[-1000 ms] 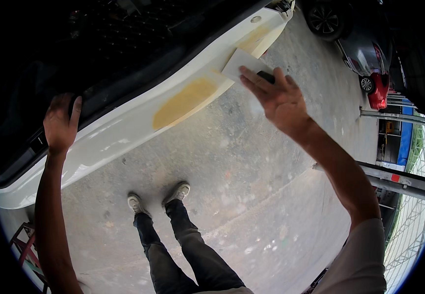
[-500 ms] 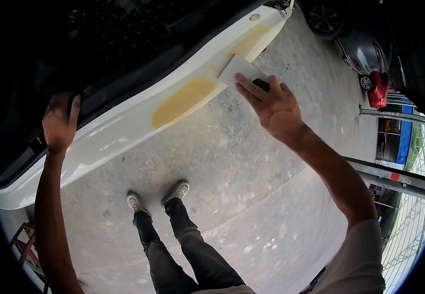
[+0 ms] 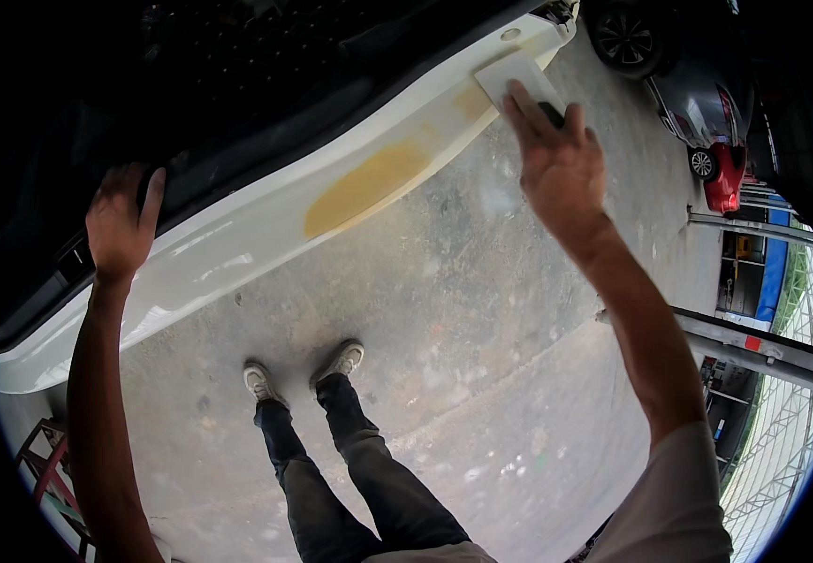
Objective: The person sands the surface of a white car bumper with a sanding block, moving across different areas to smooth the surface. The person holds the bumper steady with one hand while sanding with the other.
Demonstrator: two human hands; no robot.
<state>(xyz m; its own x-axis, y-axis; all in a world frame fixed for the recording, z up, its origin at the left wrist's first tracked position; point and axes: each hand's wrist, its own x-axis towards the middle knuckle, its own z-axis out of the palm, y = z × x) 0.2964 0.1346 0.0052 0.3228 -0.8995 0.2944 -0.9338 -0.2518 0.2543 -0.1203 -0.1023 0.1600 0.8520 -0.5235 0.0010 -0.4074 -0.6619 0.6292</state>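
A white car sill panel [image 3: 209,239] runs slantwise from the lower left to the upper right. It bears a large yellow patch of filler [image 3: 369,188] and a smaller yellow patch [image 3: 470,101] farther up. My right hand [image 3: 564,178] is closed on a flat pale-grey putty spreader [image 3: 511,77] with a dark part by the fingers. The spreader lies against the panel near its upper right end, partly over the small patch. My left hand [image 3: 125,220] rests, thumb apart, on the black trim [image 3: 209,183] along the panel's inner edge; its fingertips are in shadow.
Grey concrete floor [image 3: 406,319] lies below the panel, with my shoes [image 3: 341,361] on it. A dark car [image 3: 697,94] and a red car [image 3: 727,178] stand at the upper right. Metal beams [image 3: 753,342] cross the right side; a red metal frame [image 3: 45,460] is at the lower left.
My right hand and the spreader have moved up and to the right along the panel, uncovering panel between the two yellow patches. My left hand stays on the trim; the view has shifted slightly.
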